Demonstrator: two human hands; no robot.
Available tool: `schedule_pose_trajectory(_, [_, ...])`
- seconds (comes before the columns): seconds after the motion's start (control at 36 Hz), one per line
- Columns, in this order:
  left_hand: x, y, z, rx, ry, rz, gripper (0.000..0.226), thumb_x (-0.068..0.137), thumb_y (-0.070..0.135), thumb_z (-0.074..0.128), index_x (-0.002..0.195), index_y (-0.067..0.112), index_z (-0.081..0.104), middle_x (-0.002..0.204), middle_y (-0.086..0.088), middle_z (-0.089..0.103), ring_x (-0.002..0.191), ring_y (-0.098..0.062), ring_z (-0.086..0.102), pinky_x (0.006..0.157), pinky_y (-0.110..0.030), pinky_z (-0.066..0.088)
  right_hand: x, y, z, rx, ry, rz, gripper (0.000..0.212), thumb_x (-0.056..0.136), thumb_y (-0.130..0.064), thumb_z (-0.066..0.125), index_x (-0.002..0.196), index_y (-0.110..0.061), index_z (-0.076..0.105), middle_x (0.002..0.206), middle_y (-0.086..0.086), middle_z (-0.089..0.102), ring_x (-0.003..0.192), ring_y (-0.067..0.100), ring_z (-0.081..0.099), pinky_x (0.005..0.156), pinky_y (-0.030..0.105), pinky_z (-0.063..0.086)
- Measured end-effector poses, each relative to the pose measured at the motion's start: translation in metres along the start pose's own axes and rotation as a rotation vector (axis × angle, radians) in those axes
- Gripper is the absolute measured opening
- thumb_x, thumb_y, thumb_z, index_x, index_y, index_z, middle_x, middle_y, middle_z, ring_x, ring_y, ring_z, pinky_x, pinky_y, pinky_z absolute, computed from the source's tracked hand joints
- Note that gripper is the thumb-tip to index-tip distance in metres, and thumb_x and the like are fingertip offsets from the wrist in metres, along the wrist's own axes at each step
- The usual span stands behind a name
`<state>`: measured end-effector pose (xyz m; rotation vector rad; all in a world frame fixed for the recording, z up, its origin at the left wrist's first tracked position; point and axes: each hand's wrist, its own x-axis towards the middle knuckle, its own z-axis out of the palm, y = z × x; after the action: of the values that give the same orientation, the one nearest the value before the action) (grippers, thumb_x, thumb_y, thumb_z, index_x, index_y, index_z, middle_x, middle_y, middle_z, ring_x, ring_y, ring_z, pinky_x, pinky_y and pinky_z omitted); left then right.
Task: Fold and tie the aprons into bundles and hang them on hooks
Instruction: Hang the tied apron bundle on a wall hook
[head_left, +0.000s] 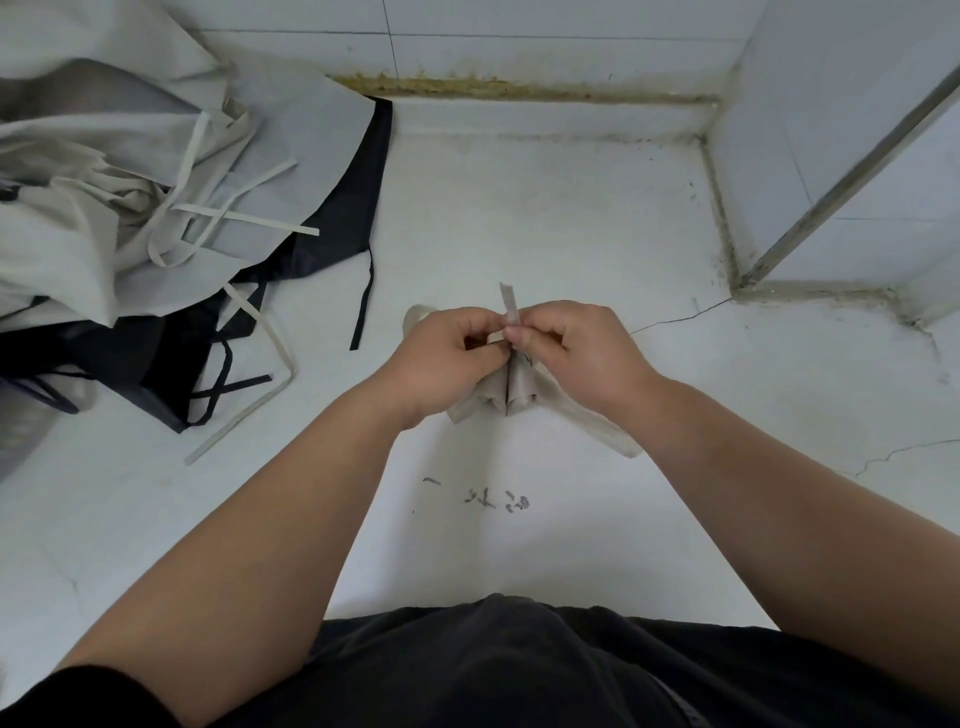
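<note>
shirt (493, 670) | left hand (447, 358), right hand (582, 348): fingers (517, 333) pinch strap (507, 304) | beige apron (511, 392) bundled, maybe tied

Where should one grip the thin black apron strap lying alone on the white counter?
Probably pinch the thin black apron strap near its free lower end, from the right: it lies straight on bare white counter there, clear of the apron heap.

I count two hands: left hand (447, 358), right hand (576, 348); one apron bundle (511, 392); one heap of aprons (130, 218), its number unclear.
</note>
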<state>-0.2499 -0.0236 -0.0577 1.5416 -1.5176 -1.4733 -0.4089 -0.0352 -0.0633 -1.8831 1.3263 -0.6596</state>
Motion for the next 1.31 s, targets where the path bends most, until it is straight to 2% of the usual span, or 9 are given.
schedule_pose_trajectory(0.17, [0.001, -0.001, 0.003, -0.043, 0.141, 0.021, 0.026, 0.088, 0.011, 0.066, 0.104, 0.024, 0.049, 0.086, 0.007, 0.067, 0.075, -0.004, 0.059, 0.066, -0.011, 0.047, -0.002, 0.001, -0.001, 0.109, -0.003, 0.077, 0.021, 0.093, -0.022, 0.059, 0.097, -0.008, 0.074, 0.103, 0.0, 0.073, 0.092, 0.014, 0.064, 0.083, 0.025, 0.048])
schedule_pose_trajectory(0.31, [0.002, -0.01, 0.007, -0.014, 0.286, 0.069, 0.019, 0.084, 0.013, 0.07, 0.08, 0.029, 0.062, 0.083, 0.001, 0.069, 0.071, -0.011, 0.059, 0.069, -0.027, 0.047, -0.005, 0.001, -0.001, 0.14, 0.042, 0.09, 0.026, 0.092, -0.025, 0.061, 0.087, -0.003, 0.073, 0.068, 0.011, 0.058, 0.053, 0.004, 0.04, 0.053, 0.013, 0.032])
schedule_pose_trajectory(0.53, [0.002, -0.006, 0.014, -0.023, 0.27, 0.079, 0.013, 0.084, 0.015, 0.072, 0.082, 0.026, 0.065, 0.081, 0.004, 0.069, 0.074, -0.011, 0.063, 0.077, -0.028, 0.053, -0.005, 0.003, -0.003, 0.135, 0.037, 0.12, 0.013, 0.09, -0.026, 0.064, 0.084, -0.017, 0.071, 0.072, -0.017, 0.06, 0.065, -0.011, 0.052, 0.064, 0.006, 0.036])
schedule_pose_trajectory(0.75, [-0.004, -0.003, 0.014, -0.005, 0.174, 0.119, 0.019, 0.081, 0.013, 0.074, 0.086, 0.023, 0.058, 0.08, 0.003, 0.067, 0.07, -0.004, 0.059, 0.068, -0.013, 0.049, -0.004, 0.002, -0.001, 0.252, 0.052, 0.134, 0.021, 0.09, -0.018, 0.064, 0.071, -0.024, 0.058, 0.069, -0.01, 0.06, 0.058, -0.004, 0.051, 0.06, 0.009, 0.04])
schedule_pose_trajectory(0.86, [-0.005, -0.01, 0.01, -0.041, 0.193, 0.126, 0.017, 0.084, 0.011, 0.071, 0.091, 0.025, 0.064, 0.094, 0.005, 0.069, 0.08, -0.009, 0.063, 0.081, -0.024, 0.053, -0.004, 0.003, -0.003, 0.3, 0.061, 0.157, 0.021, 0.091, -0.019, 0.063, 0.071, -0.025, 0.057, 0.072, -0.009, 0.06, 0.06, -0.004, 0.051, 0.065, 0.013, 0.043])
schedule_pose_trajectory(1.0, [-0.004, -0.011, 0.016, -0.032, 0.212, 0.147, 0.012, 0.089, 0.011, 0.065, 0.086, 0.023, 0.064, 0.088, 0.0, 0.069, 0.076, -0.006, 0.062, 0.072, -0.017, 0.048, -0.005, 0.0, -0.005, 0.331, 0.033, 0.173, 0.018, 0.091, -0.018, 0.062, 0.074, -0.021, 0.06, 0.074, -0.007, 0.062, 0.062, -0.006, 0.051, 0.064, 0.01, 0.043])
schedule_pose_trajectory(1.14, [-0.002, -0.008, 0.021, 0.028, 0.231, 0.172, 0.014, 0.09, 0.014, 0.063, 0.086, 0.02, 0.051, 0.082, 0.006, 0.064, 0.071, -0.003, 0.058, 0.062, -0.009, 0.042, -0.005, -0.003, -0.006, 0.323, 0.04, 0.224, 0.011, 0.09, -0.018, 0.064, 0.083, -0.011, 0.065, 0.084, 0.006, 0.069, 0.071, 0.007, 0.059, 0.071, 0.02, 0.047])
schedule_pose_trajectory(1.22, [-0.003, -0.008, 0.023, 0.056, 0.225, 0.201, 0.02, 0.09, 0.009, 0.061, 0.086, 0.023, 0.047, 0.082, 0.01, 0.059, 0.072, -0.003, 0.056, 0.062, -0.012, 0.042, -0.002, -0.003, -0.008, 0.335, 0.082, 0.307, 0.013, 0.088, -0.021, 0.068, 0.078, -0.015, 0.061, 0.075, 0.0, 0.066, 0.059, 0.001, 0.057, 0.062, 0.014, 0.045])
schedule_pose_trajectory(1.31, [-0.005, -0.007, 0.024, 0.077, 0.219, 0.216, 0.017, 0.091, 0.01, 0.06, 0.09, 0.02, 0.047, 0.083, 0.015, 0.056, 0.069, 0.007, 0.052, 0.062, -0.008, 0.042, 0.0, -0.002, -0.007, 0.287, 0.127, 0.345, 0.018, 0.085, -0.023, 0.071, 0.071, -0.018, 0.06, 0.069, -0.003, 0.062, 0.061, 0.007, 0.054, 0.066, 0.022, 0.046])
